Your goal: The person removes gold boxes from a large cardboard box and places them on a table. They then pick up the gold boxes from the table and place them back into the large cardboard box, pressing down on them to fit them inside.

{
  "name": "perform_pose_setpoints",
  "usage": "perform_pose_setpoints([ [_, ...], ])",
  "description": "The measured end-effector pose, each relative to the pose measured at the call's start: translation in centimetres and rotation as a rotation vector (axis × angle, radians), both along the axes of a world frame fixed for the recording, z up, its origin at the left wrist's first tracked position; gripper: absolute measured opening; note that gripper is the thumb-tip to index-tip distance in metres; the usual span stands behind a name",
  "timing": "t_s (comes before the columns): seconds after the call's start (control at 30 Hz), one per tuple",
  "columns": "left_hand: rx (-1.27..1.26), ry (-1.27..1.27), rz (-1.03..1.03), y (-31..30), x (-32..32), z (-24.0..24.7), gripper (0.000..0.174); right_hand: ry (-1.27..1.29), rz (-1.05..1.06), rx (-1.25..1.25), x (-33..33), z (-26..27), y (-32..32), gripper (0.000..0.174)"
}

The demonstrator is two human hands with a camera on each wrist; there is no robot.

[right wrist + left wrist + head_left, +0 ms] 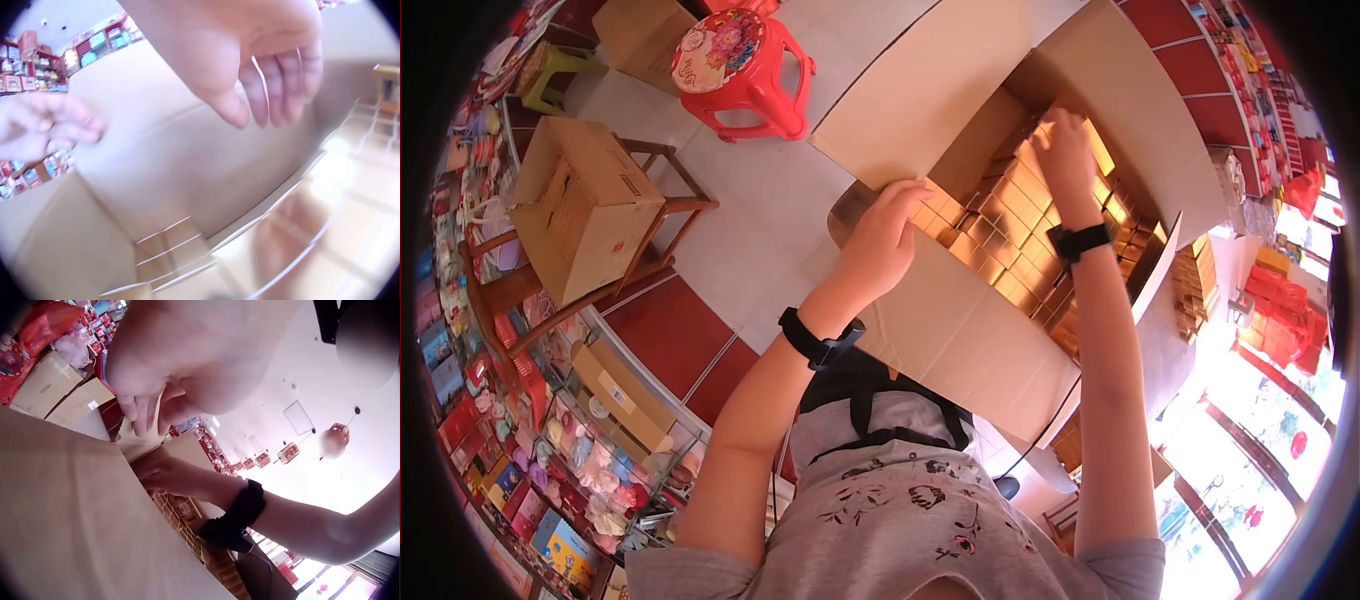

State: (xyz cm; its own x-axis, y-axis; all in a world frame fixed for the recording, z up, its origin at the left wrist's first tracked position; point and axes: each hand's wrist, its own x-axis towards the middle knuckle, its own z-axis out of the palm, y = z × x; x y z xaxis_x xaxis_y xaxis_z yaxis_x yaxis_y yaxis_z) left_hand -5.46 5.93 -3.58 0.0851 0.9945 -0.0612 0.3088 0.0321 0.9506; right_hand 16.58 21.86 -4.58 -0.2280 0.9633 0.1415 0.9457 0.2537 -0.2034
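Observation:
A large open cardboard box (pixel 970 340) holds rows of small shiny gold boxes (pixel 1025 215). My left hand (pixel 885 240) is at the box's near left corner, fingers loosely bent beside the raised flap (pixel 920 90); whether it touches the flap is unclear. Inside the box's opening, my right hand (pixel 1067 165) hangs above the gold boxes near the far side. In the right wrist view the right hand (pixel 269 69) has relaxed, slightly bent fingers with nothing between them, over the gold tops (pixel 300 237). The left wrist view shows the left hand (pixel 187 362) with fingers pointing down.
A red stool (pixel 745 75) stands on the tiled floor beyond the left flap. At the left, another open carton (pixel 585 210) rests on a wooden chair (pixel 655 225). Shelves of goods (pixel 590 450) line the left side. More gold boxes (pixel 1195 285) are stacked to the right.

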Motion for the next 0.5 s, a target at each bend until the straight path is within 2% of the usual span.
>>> perform_pose_setpoints([
  [0.03,-0.005,0.011,-0.001,0.1,0.0,0.1,0.040,-0.123,-0.041,0.074,2.6,-0.8,1.7,0.029],
  [0.07,0.001,0.010,-0.005,0.1,0.2,0.1,0.040,-0.170,-0.138,0.027,4.5,-0.7,2.6,0.037],
  [0.13,0.030,0.026,0.006,0.1,0.2,-0.3,0.040,-0.260,-0.245,-0.199,8.1,-2.4,4.4,0.042],
  [0.17,0.035,0.030,0.004,0.1,0.2,-0.3,0.040,-0.256,-0.247,-0.194,8.9,-2.8,4.5,0.042],
  [0.27,0.048,0.047,0.008,0.2,0.2,-0.4,0.038,-0.129,-0.172,-0.090,10.1,-3.4,4.7,0.040],
  [0.37,-0.003,0.015,0.014,0.1,0.2,0.0,0.036,-0.108,-0.140,-0.200,9.5,-2.5,4.5,0.041],
  [0.43,-0.043,-0.001,0.015,0.2,0.2,0.1,0.034,0.067,0.027,-0.029,7.2,-0.4,3.4,0.046],
  [0.5,-0.042,-0.008,0.019,0.2,0.2,0.1,0.034,0.128,0.056,-0.023,5.6,0.7,3.0,0.047],
])
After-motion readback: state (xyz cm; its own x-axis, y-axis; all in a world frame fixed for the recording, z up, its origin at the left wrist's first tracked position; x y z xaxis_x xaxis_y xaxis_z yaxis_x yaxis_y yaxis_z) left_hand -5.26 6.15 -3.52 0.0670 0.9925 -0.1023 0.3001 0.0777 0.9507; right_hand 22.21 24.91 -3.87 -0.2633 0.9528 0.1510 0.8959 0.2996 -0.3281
